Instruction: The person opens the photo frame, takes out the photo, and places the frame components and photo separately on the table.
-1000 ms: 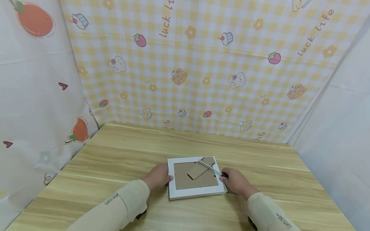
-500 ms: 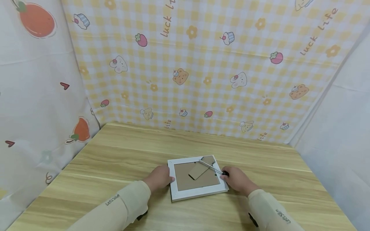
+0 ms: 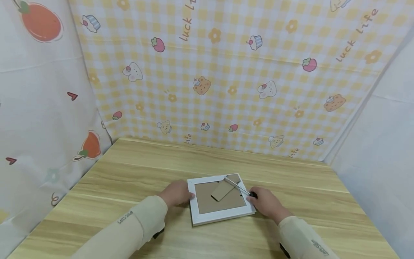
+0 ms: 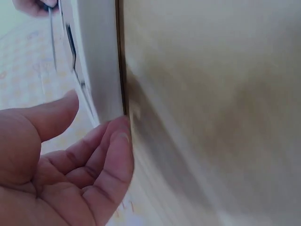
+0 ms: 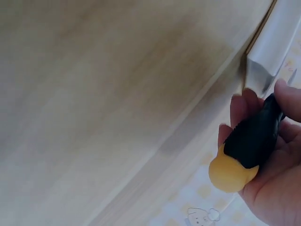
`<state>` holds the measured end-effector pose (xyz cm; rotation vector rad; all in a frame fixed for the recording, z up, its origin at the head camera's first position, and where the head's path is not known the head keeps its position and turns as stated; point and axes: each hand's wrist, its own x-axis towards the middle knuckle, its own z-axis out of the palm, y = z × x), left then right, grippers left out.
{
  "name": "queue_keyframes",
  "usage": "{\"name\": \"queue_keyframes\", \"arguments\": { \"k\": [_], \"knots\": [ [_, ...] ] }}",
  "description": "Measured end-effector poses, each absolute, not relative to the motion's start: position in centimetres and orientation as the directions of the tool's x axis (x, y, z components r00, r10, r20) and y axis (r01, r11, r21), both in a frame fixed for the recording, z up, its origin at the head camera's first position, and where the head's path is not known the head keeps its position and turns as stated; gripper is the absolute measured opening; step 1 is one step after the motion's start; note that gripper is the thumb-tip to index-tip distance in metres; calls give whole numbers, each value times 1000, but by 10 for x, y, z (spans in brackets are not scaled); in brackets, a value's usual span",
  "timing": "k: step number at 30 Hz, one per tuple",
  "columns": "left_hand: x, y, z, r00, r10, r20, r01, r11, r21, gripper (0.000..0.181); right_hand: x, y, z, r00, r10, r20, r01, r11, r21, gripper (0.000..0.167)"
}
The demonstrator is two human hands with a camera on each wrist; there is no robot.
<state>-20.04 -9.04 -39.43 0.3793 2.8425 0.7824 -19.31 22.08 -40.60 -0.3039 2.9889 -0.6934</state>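
Note:
A white picture frame (image 3: pixel 221 217) lies back side up on the table, its brown backing board (image 3: pixel 205 205) facing me. A stand flap (image 3: pixel 223 190) runs diagonally across the backing. Small dark tabs show along the inner edge. My left hand (image 3: pixel 177 193) holds the frame's left side, thumb above and fingers (image 4: pixel 117 162) curled at its lower edge. In my right hand (image 3: pixel 266 202) is a screwdriver with a black and yellow handle (image 5: pixel 251 136); its metal shaft (image 3: pixel 239 186) crosses the frame's upper right, tip by the top inner edge. Fingers of this hand are close to the frame's right side.
Wood-grain table (image 3: pixel 139 158) surrounds the frame. A yellow checked cloth (image 3: pixel 226 64) hangs behind its far edge. White cloths (image 3: pixel 38 90) hang at both sides.
The frame has shifted slightly toward me and to the right. My left hand has moved slightly up along its side. The screwdriver tip has shifted slightly right and away from me.

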Motion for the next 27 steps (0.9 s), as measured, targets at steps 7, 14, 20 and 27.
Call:
{"name": "queue_keyframes", "arguments": {
  "k": [7, 14, 20, 27],
  "knots": [
    [-220, -101, -389, -971, 236, -35, 180, 822, 540, 33, -174, 223, -399, -983, -169, 66, -181, 887, -425, 14],
    [-230, -103, -389, -979, 197, -55, 135, 824, 551, 25, -156, 224, -401, -988, -146, 54, -155, 899, -409, 13],
    [-233, -100, -391, -981, 174, -82, 98, 818, 567, 25, -149, 224, -407, -984, -155, 94, -179, 900, -398, 12],
    [-235, -98, -395, -978, 195, -72, 119, 809, 575, 23, -148, 222, -409, -982, -157, 108, -187, 895, -404, 16]
  ]
}}
